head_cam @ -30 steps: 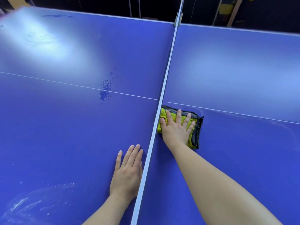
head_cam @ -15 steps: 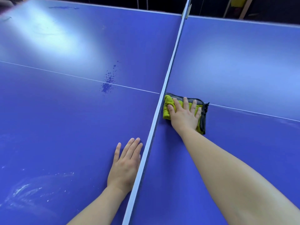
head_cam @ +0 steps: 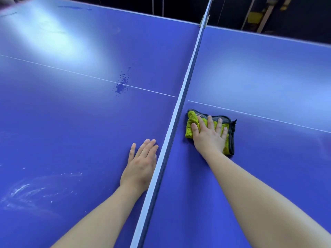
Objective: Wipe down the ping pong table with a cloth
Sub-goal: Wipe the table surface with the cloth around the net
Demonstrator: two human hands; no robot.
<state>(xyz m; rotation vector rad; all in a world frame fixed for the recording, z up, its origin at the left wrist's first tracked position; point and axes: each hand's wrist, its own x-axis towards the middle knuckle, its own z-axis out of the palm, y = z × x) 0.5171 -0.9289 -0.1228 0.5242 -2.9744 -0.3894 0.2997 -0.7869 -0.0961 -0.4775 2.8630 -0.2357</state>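
Right hand (head_cam: 209, 136): pressed flat on the folded yellow-green cloth (head_cam: 190, 128), fingers (head_cam: 218, 125) spread wide over it, pinning it rather than gripping.
Cloth: lies on the right half of the blue ping pong worktop (head_cam: 268, 72), just beside the net (head_cam: 186, 86), a little short of the white centre line (head_cam: 259, 116); its dark grey edging shows at the 12 and 3 o'clock sides of the hand.
Left hand (head_cam: 140, 165): empty, palm down on the left half, fingers loosely together, its edge close against the net, apparently bracing.
Done so far: the right half near the cloth looks even, with faint arcs at 3 o'clock that may be wipe marks.
Left to do: a cluster of dark specks (head_cam: 122, 83) on the left half at 11 o'clock from the left hand; whitish smears (head_cam: 26, 190) at 9 o'clock near the frame's edge. I judge the job well short of finished.
Hard to read: glare (head_cam: 57, 34) on the far left corner masks that surface; the near edge of the worktop is cut off; clutter beyond the far edge is too dark to name.
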